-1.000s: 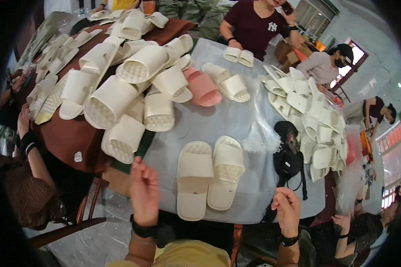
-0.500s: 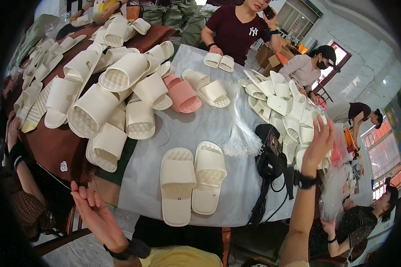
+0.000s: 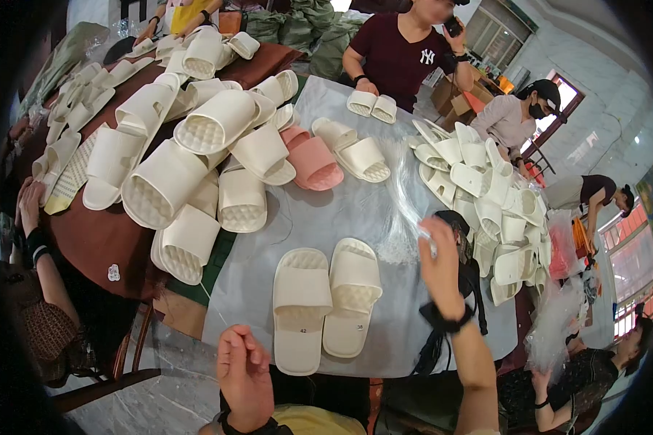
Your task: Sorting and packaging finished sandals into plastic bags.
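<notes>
Low at the table's front edge, my left hand [image 3: 244, 377] has its fingers curled together, and a thin clear strand [image 3: 212, 299] runs up from them. My right hand [image 3: 441, 261] is raised over the table, slightly blurred, with its fingers loosely apart beside a bundle of fine clear strands [image 3: 403, 196]. A small whitish patch shows at its fingers; I cannot tell what it is. Between my hands lie two cream slippers, a longer left one [image 3: 297, 344] and a shorter right one [image 3: 350, 330], toes pointing away from me.
Cream slippers [image 3: 163, 181] are heaped at left, with a pink pair [image 3: 315, 163] beside them. Another pile [image 3: 486, 188] lies at right, next to a black bag [image 3: 468, 283]. A person [image 3: 395, 43] stands across the grey-covered table [image 3: 247, 290]; others work around it.
My right hand has come down and left from the right-hand slipper pile toward the strand bundle. My left hand has moved right, closer to the two slippers. The view has shifted slightly.
</notes>
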Demonstrator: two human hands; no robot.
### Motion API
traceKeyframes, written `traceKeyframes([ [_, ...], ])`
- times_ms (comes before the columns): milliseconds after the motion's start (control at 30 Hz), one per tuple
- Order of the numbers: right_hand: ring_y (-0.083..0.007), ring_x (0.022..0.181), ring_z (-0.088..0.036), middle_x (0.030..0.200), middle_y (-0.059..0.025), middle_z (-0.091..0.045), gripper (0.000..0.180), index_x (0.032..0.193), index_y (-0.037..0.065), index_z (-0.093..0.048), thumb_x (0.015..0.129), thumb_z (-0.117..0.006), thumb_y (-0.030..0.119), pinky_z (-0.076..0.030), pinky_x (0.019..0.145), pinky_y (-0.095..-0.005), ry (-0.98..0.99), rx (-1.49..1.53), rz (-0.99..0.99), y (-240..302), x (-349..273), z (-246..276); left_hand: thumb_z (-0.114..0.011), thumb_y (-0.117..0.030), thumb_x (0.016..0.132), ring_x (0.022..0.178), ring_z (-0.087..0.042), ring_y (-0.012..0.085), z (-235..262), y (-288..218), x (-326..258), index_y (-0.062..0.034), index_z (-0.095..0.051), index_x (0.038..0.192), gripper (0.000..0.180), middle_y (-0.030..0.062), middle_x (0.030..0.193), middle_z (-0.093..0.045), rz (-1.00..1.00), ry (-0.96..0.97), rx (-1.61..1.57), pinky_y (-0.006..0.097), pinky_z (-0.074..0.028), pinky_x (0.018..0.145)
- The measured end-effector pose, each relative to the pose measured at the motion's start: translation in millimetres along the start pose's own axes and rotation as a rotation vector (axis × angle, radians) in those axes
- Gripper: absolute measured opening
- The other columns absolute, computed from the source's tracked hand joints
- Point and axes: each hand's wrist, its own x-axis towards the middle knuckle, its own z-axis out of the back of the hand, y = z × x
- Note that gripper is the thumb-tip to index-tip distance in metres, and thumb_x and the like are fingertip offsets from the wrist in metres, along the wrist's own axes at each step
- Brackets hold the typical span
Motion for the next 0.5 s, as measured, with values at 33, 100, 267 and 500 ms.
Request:
traceKeyframes([
  [33,-0.0253,0.091,-0.055,0.101,-0.015,-0.056,0.02,0.1,0.001,-0.055,0.081,-0.052,0.003,-0.044,0.079,-0.033,0.122,0.1,-0.066,26.5,-19.6,9.2,-0.04,-0.017,0.094,0.063,-0.038,0.0069,-0.4,3.2,1.5,-0.0042,-0.047,0.101,0.016,-0.0003,0.076,-0.043,-0.011,0.025,0.008,0.021,-0.033,0.057],
  [100,-0.0197,0.079,-0.058,0.091,-0.0105,-0.058,0.016,0.099,0.003,-0.056,0.083,-0.053,0.007,-0.047,0.07,-0.0291,0.467,0.338,-0.121,62.7,-69.7,27.1,-0.039,-0.016,0.094,0.063,-0.038,0.0076,-5.2,8.5,3.3,-0.0039,-0.046,0.104,0.017,0.0007,0.077,-0.044,0.039,0.061,0.006,0.021,-0.033,0.057],
  [267,-0.0226,0.082,-0.061,0.095,-0.0121,-0.058,0.029,0.107,0.003,-0.056,0.08,-0.061,0.011,-0.049,0.068,-0.0305,0.687,0.356,-0.314,115.2,-140.1,9.4,-0.035,-0.015,0.095,0.061,-0.04,0.008,-36.3,20.4,-3.3,-0.0061,-0.045,0.108,0.019,0.0013,0.078,-0.045,0.24,0.116,-0.117,0.022,-0.035,0.057],
  [500,-0.0243,0.076,-0.059,0.082,-0.0124,-0.062,0.02,0.097,0.001,-0.062,0.079,-0.058,0.008,-0.048,0.066,-0.0332,0.42,0.788,0.152,107.0,-155.7,13.0,-0.04,-0.017,0.094,0.063,-0.044,0.0073,-23.7,39.3,13.2,-0.0055,-0.044,0.111,0.021,0.0007,0.079,-0.048,0.254,0.064,-0.059,0.021,-0.039,0.057],
])
